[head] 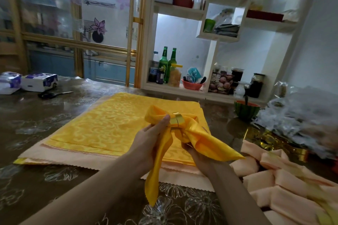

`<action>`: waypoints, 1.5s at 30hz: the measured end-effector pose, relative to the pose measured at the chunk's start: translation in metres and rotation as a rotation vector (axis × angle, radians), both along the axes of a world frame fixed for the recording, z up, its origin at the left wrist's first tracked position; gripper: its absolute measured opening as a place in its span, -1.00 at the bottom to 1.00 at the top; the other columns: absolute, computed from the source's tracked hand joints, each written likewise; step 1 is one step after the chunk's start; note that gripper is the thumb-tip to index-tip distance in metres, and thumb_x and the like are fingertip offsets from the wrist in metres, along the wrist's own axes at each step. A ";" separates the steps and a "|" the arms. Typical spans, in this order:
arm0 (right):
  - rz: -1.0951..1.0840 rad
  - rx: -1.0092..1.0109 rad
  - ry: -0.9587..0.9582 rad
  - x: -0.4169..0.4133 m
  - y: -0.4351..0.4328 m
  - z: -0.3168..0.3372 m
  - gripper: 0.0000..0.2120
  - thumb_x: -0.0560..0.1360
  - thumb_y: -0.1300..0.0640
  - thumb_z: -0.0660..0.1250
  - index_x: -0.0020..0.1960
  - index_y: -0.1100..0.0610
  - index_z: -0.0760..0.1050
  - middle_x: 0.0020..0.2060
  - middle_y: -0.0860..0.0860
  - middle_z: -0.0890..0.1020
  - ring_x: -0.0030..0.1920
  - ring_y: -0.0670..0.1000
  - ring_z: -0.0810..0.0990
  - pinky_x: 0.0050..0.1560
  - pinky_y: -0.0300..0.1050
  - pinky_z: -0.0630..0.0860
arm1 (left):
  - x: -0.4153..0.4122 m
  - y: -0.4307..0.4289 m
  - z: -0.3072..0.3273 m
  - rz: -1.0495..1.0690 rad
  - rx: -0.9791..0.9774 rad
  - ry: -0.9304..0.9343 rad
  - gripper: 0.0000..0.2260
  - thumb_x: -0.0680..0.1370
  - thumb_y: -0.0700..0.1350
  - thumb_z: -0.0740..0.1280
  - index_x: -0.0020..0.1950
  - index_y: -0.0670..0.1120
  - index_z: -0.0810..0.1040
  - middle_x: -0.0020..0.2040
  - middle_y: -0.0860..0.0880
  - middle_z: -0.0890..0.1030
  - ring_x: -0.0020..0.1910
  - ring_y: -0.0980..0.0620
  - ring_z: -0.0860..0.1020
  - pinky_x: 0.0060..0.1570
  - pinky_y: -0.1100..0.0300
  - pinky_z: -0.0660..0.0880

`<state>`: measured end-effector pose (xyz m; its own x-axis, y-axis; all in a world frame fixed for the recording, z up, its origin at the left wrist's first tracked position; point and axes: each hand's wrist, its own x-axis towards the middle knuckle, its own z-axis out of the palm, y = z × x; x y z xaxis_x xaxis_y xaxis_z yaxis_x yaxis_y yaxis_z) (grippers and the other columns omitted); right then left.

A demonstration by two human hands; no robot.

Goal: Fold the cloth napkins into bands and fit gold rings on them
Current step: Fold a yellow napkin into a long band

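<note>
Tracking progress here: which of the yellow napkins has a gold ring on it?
The napkin gripped by the left hand and right hand, bunched through the gold ring; the rest lie flat, ringless, in the stack.

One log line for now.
left hand grips yellow napkin beside gold ring | right hand holds napkin below | ring around napkin middle

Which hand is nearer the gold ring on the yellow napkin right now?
Left. The left hand pinches the yellow napkin with its thumb right beside the gold ring; the right hand holds the napkin lower down, below the ring.
</note>
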<state>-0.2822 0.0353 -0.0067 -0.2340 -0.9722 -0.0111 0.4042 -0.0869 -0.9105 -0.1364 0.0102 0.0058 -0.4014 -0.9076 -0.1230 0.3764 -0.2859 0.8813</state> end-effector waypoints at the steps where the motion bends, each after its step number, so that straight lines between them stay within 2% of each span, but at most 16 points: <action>1: 0.000 0.008 -0.013 0.003 0.000 0.001 -0.83 0.63 0.27 0.04 0.06 0.17 0.40 -0.28 0.08 0.54 -0.29 0.00 0.51 -0.46 -0.26 0.52 | 0.000 -0.002 -0.003 0.027 -0.047 -0.033 -0.65 0.38 0.04 0.42 0.02 -0.15 0.53 -0.35 -0.03 0.55 -0.36 0.05 0.51 -0.38 0.20 0.43; 3: -0.014 0.027 -0.023 0.005 0.000 0.001 -0.77 0.64 0.14 0.06 -0.07 0.11 0.46 -0.40 0.07 0.59 -0.30 0.03 0.51 -0.43 -0.20 0.50 | 0.001 -0.002 -0.004 0.051 -0.068 -0.095 -0.54 0.37 0.11 0.41 0.13 -0.15 0.50 -0.23 -0.07 0.55 -0.24 0.00 0.50 -0.28 0.14 0.41; 5: 0.022 -0.002 0.005 0.005 0.004 0.005 -0.79 0.62 0.10 0.10 -0.08 0.08 0.48 -0.36 0.07 0.62 -0.26 0.04 0.54 -0.37 -0.18 0.52 | 0.006 -0.006 -0.002 0.017 -0.025 -0.126 -0.56 0.40 0.16 0.38 0.08 -0.15 0.52 -0.12 -0.12 0.59 -0.14 -0.06 0.54 -0.20 0.10 0.45; 7: 0.005 -0.048 0.178 0.000 0.003 0.003 -0.88 0.54 0.05 0.23 0.01 0.04 0.50 -0.21 0.06 0.62 -0.19 0.04 0.57 -0.21 -0.09 0.54 | 0.009 -0.010 0.000 -0.044 0.006 -0.123 -0.63 0.46 0.15 0.34 0.06 -0.13 0.52 -0.07 -0.17 0.62 -0.12 -0.09 0.56 -0.17 0.07 0.49; 10: -0.038 -0.024 0.546 -0.010 0.002 0.007 -0.49 0.24 -0.24 0.42 0.10 -0.02 0.52 -0.09 0.05 0.61 -0.08 0.07 0.58 0.03 0.07 0.50 | 0.012 -0.015 0.003 -0.102 -0.065 -0.163 -0.75 0.53 0.05 0.30 -0.01 -0.13 0.55 -0.14 -0.16 0.65 -0.17 -0.10 0.58 -0.14 0.05 0.50; 12: -0.080 -0.018 0.662 -0.016 0.003 0.011 -0.63 0.32 -0.22 0.37 0.02 -0.03 0.51 -0.05 0.07 0.62 0.00 0.12 0.58 0.10 0.12 0.49 | 0.014 -0.018 0.004 -0.120 -0.184 -0.239 -0.80 0.53 0.02 0.29 -0.03 -0.10 0.56 -0.12 -0.15 0.65 -0.14 -0.11 0.58 -0.13 0.05 0.49; 14: -0.137 -0.034 0.760 -0.023 0.006 0.013 -0.81 0.50 -0.06 0.27 0.04 0.02 0.50 -0.02 0.08 0.62 0.03 0.12 0.58 0.10 0.04 0.51 | 0.017 -0.019 0.007 -0.115 -0.346 -0.340 -0.86 0.55 -0.02 0.28 -0.04 -0.06 0.56 -0.10 -0.11 0.64 -0.11 -0.07 0.59 -0.14 0.10 0.50; 17: -0.170 -0.103 0.906 -0.030 0.010 0.013 -0.90 0.57 0.07 0.21 0.07 0.02 0.45 -0.17 -0.05 0.57 -0.19 -0.08 0.54 -0.25 -0.42 0.46 | 0.022 -0.022 0.009 -0.104 -0.627 -0.531 -0.90 0.56 -0.06 0.27 -0.11 -0.01 0.56 -0.14 -0.04 0.62 -0.14 0.02 0.57 -0.13 0.17 0.49; 19: -0.175 -0.130 0.947 -0.032 0.012 0.014 -0.90 0.58 0.09 0.21 0.08 0.02 0.43 -0.21 -0.10 0.53 -0.26 -0.16 0.48 -0.37 -0.49 0.40 | 0.022 -0.023 0.008 -0.113 -0.705 -0.563 -0.89 0.56 -0.06 0.26 -0.11 0.00 0.56 -0.15 -0.01 0.62 -0.16 0.05 0.58 -0.15 0.21 0.49; 22: -0.218 -0.177 0.942 -0.034 0.011 0.011 -0.93 0.56 0.09 0.24 0.03 0.04 0.46 -0.22 -0.04 0.55 -0.27 -0.15 0.49 -0.36 -0.45 0.40 | 0.018 -0.021 0.002 -0.105 -0.664 -0.438 -0.83 0.57 -0.03 0.24 -0.03 -0.07 0.57 -0.15 -0.07 0.67 -0.21 0.01 0.65 -0.24 0.23 0.54; 27: -0.267 -0.173 0.743 -0.019 -0.007 -0.003 -0.93 0.52 0.17 0.29 -0.12 0.04 0.43 -0.22 0.04 0.55 -0.25 -0.03 0.53 -0.34 -0.29 0.49 | 0.008 -0.008 -0.003 -0.173 -0.153 -0.051 -0.70 0.49 0.07 0.30 0.06 -0.12 0.54 -0.16 -0.11 0.70 -0.25 -0.04 0.68 -0.36 0.23 0.59; 31: -0.246 -0.233 0.749 -0.003 -0.013 -0.012 -0.88 0.51 0.18 0.33 -0.11 0.00 0.43 -0.23 -0.04 0.54 -0.22 -0.07 0.55 -0.23 -0.11 0.53 | 0.005 -0.003 -0.003 -0.262 0.058 0.001 -0.59 0.43 0.11 0.37 0.03 -0.22 0.56 -0.27 -0.15 0.65 -0.37 0.01 0.62 -0.33 0.24 0.60; 34: -0.273 -0.274 0.793 -0.007 -0.009 -0.007 -0.86 0.50 0.17 0.34 -0.11 -0.05 0.43 -0.23 -0.08 0.55 -0.24 -0.17 0.54 -0.26 -0.29 0.52 | 0.006 -0.009 -0.002 -0.316 0.038 -0.029 -0.56 0.40 0.11 0.39 0.10 -0.19 0.56 -0.14 -0.17 0.64 -0.23 -0.04 0.61 -0.28 0.17 0.60; 39: -0.111 -0.005 0.670 -0.020 0.001 0.006 -0.95 0.48 0.10 0.30 -0.08 -0.03 0.47 -0.16 0.04 0.58 -0.11 0.07 0.56 -0.14 -0.07 0.49 | 0.010 -0.020 -0.001 -0.417 -0.150 -0.186 -0.68 0.38 -0.01 0.41 0.07 -0.10 0.56 -0.11 -0.08 0.69 -0.16 -0.01 0.67 -0.22 0.14 0.59; 42: 0.048 0.094 0.626 -0.029 0.015 0.012 -0.71 0.33 -0.09 0.40 -0.02 0.04 0.55 -0.21 0.05 0.65 -0.21 0.02 0.62 -0.18 -0.12 0.55 | 0.017 -0.022 0.001 -0.471 -0.356 -0.301 -0.69 0.33 -0.06 0.41 0.05 -0.09 0.58 -0.02 -0.09 0.68 -0.07 -0.03 0.66 -0.13 0.14 0.60; 45: 0.181 0.104 0.519 -0.032 0.030 0.016 -0.75 0.30 0.05 0.41 -0.05 0.10 0.57 -0.25 0.07 0.61 -0.30 -0.01 0.57 -0.32 -0.19 0.50 | 0.024 -0.021 0.005 -0.540 -0.509 -0.403 -0.75 0.40 -0.15 0.40 0.07 -0.02 0.56 0.02 -0.07 0.67 -0.01 -0.04 0.65 -0.04 0.13 0.60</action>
